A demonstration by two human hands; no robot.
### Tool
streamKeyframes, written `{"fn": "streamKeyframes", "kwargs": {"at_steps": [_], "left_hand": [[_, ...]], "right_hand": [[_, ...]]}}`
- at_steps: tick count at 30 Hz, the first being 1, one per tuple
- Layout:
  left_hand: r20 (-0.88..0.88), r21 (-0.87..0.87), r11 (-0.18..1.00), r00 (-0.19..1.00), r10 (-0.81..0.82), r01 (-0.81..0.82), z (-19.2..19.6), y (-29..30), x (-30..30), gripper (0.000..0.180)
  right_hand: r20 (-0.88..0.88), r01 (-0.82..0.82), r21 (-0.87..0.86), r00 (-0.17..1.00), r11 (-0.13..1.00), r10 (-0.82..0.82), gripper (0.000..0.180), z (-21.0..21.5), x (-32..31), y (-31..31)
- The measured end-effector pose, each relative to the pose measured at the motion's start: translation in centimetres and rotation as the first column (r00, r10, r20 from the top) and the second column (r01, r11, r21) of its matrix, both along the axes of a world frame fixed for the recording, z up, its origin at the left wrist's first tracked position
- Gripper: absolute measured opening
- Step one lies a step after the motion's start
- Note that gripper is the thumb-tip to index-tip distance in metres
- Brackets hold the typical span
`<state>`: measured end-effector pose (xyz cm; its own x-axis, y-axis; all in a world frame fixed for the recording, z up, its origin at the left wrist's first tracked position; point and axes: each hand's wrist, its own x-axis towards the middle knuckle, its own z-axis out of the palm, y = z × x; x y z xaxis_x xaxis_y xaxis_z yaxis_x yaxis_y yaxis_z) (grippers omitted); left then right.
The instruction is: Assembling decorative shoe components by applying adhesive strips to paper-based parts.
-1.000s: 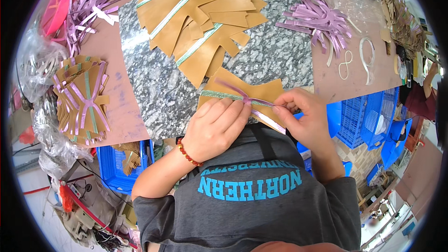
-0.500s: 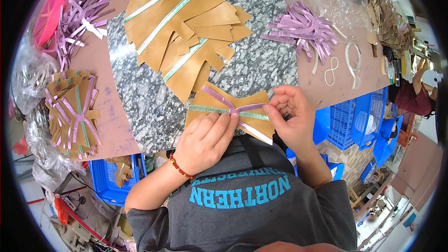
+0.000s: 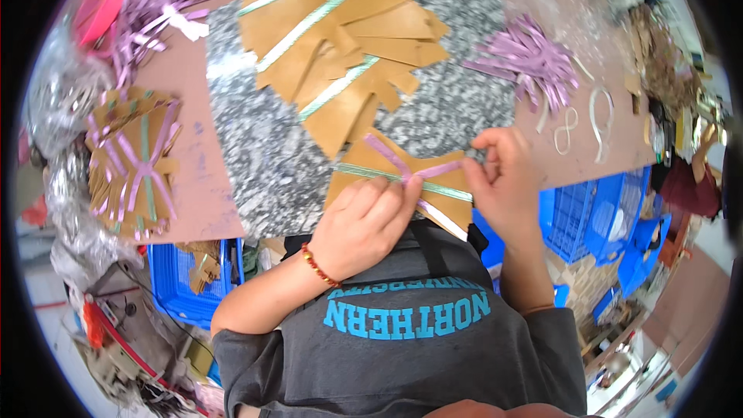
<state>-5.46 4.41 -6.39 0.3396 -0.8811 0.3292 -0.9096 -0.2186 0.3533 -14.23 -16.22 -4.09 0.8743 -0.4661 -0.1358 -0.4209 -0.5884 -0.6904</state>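
At the far left of the desk (image 3: 193,209), a finished stack of brown card pieces (image 3: 131,162) lies fanned out with lilac ribbons crossed over a green stripe, and beside it sits crumpled clear plastic wrap (image 3: 66,108). Above that, a loose heap of lilac ribbon strips (image 3: 159,4) rests near a pink object (image 3: 104,4) at the desk's far corner. Below the desk edge a blue crate (image 3: 186,290) stands on the floor. Toward the middle, a speckled grey stone slab (image 3: 255,155) carries a spread pile of brown card blanks (image 3: 340,46), each with a pale green tape stripe. At the near edge of the slab lies the brown card piece (image 3: 387,166) being worked, with its green stripe running across it and a lilac ribbon (image 3: 402,166) crossed over the stripe. The left hand (image 3: 364,220), wearing a red bead bracelet (image 3: 319,265) on the wrist, presses down on the card, its grip closed with fingertips pinching the ribbon at the crossing. Just to the right, the right hand (image 3: 503,182) holds the ribbon's other end, its grip closed on it at the card's right edge. Further right, another bundle of lilac ribbons (image 3: 526,58) lies on the brown desk surface, with a few white loops (image 3: 580,120) near it, and more blue crates (image 3: 588,213) stand below the desk edge.
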Motion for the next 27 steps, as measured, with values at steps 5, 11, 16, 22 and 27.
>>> {"fn": "streamKeyframes", "kwargs": {"at_steps": [5, 11, 16, 22, 27], "left_hand": [[0.013, -0.067, 0.998, 1.000, 0.010, -0.009, -0.8, -0.3, -0.2, 0.046], [-0.020, -0.119, 0.991, 0.998, 0.056, -0.058, -1.1, -0.1, -0.4, 0.043], [-0.022, -0.123, 0.991, 0.998, 0.055, -0.058, -1.1, -0.1, -0.3, 0.040], [0.013, -0.129, 0.990, 0.999, 0.052, -0.050, -1.6, -0.1, -0.3, 0.034], [0.010, -0.124, 0.991, 0.999, 0.046, -0.044, -1.5, -0.1, -0.3, 0.033]], "right_hand": [[0.164, -0.221, 0.137, 0.966, 0.966, 0.198, 0.022, 1.8, 2.5, -0.2], [0.150, -0.505, 0.125, 0.860, 0.854, 0.487, 0.018, 0.6, 8.5, 0.5], [0.084, -0.611, 0.342, 0.777, 0.714, 0.624, 0.006, 0.9, 10.6, -0.1], [0.077, -0.617, 0.289, 0.777, 0.732, 0.625, 0.005, 0.8, 10.9, 0.0], [0.040, -0.602, 0.227, 0.791, 0.766, 0.610, 0.006, 0.9, 10.9, 0.8]]}}
